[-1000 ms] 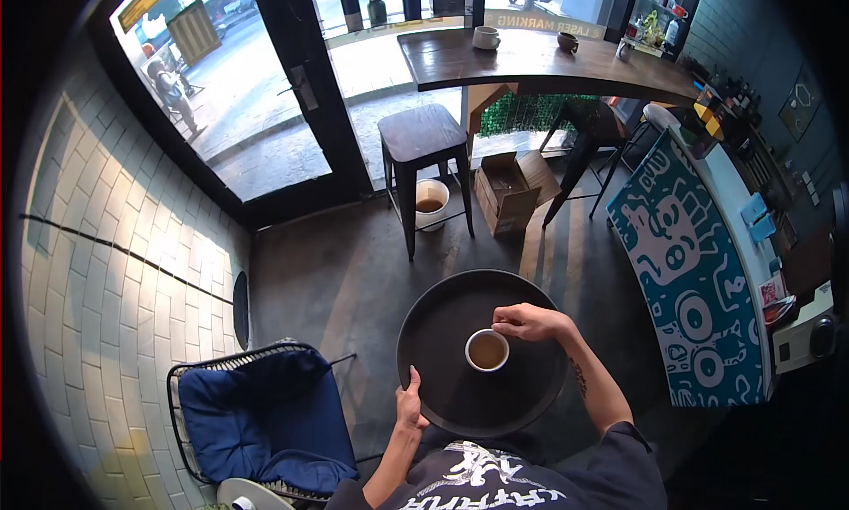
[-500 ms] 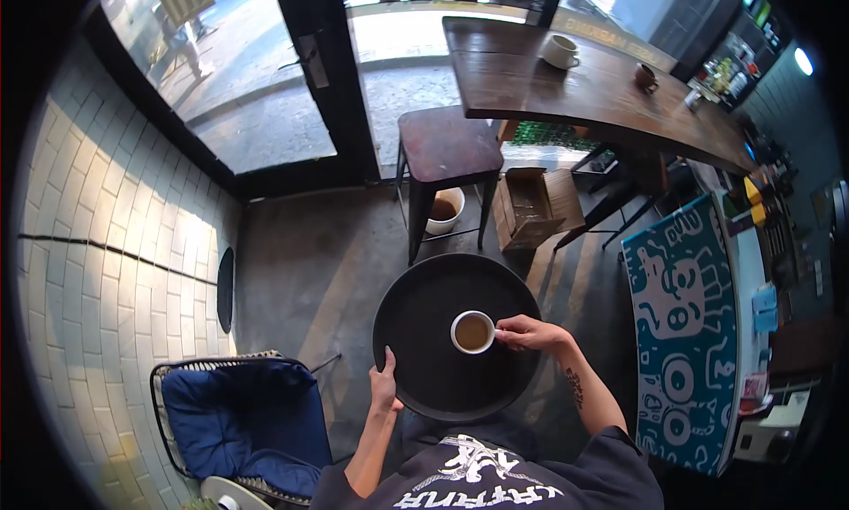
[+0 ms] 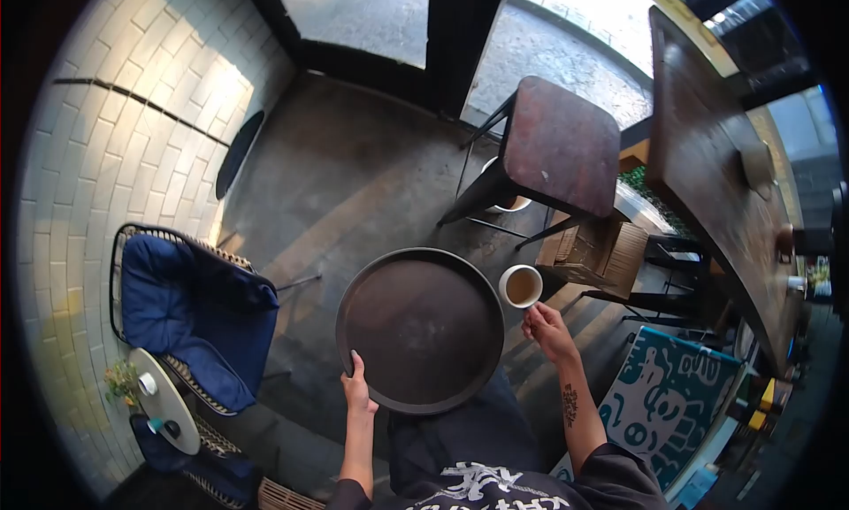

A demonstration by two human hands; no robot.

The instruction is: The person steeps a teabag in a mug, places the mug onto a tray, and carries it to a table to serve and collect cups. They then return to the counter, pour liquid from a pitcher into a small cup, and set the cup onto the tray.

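Over a dim concrete floor (image 3: 340,152), in the head view, with a dark stool (image 3: 563,145) ahead of the right hand (image 3: 550,333) and a blue-cushioned chair (image 3: 208,298) well out to the left of the left hand (image 3: 358,393), held two things side by side. With the left hand, gripped a round dark tray (image 3: 420,329) by its near-left rim, thumb on top, fingers mostly hidden. With the right hand, pinched a white cup (image 3: 503,291) of brown liquid (image 3: 523,288) just beyond the fingertips, outside the tray's right rim; could not tell exactly how, with fingers over the handle. Risked, probably, slopping liquid with any twist of the right wrist, through so small a hold. Off the tray, also risked a fall to the floor or the cardboard box (image 3: 610,262) farther ahead of that hand. Through one-sided support, could likewise have tipped the tray or bumped its rim against the cup.
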